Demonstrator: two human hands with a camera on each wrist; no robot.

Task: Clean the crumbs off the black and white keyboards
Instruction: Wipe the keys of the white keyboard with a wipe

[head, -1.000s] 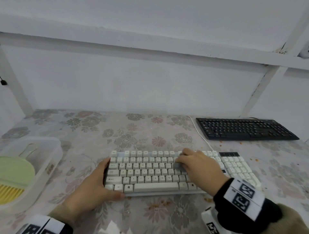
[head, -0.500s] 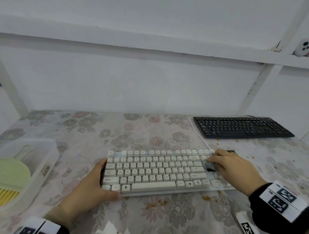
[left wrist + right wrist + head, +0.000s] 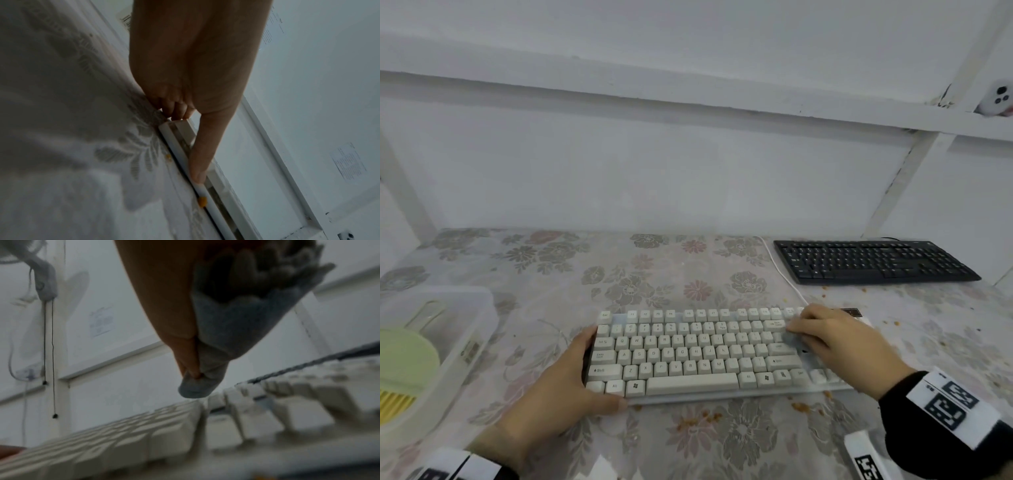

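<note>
Floral-covered table carries the white keyboard near the front and the black keyboard at the back right. The left hand grips the white keyboard's left end. The right hand, clutching a grey cloth, has swept from mid-keys to the right end. Crumbs litter the table: wiping seemingly progresses.

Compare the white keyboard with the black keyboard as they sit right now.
The white keyboard lies near the table's front edge; the black keyboard sits farther back on the right. The left hand steadies the white one's left end while the right hand wipes its keys with a grey cloth; nothing touches the black one. The white one's keycaps stand taller; the black one's look flatter. Both rest flat on the floral tablecloth, with crumbs nearby.
</note>
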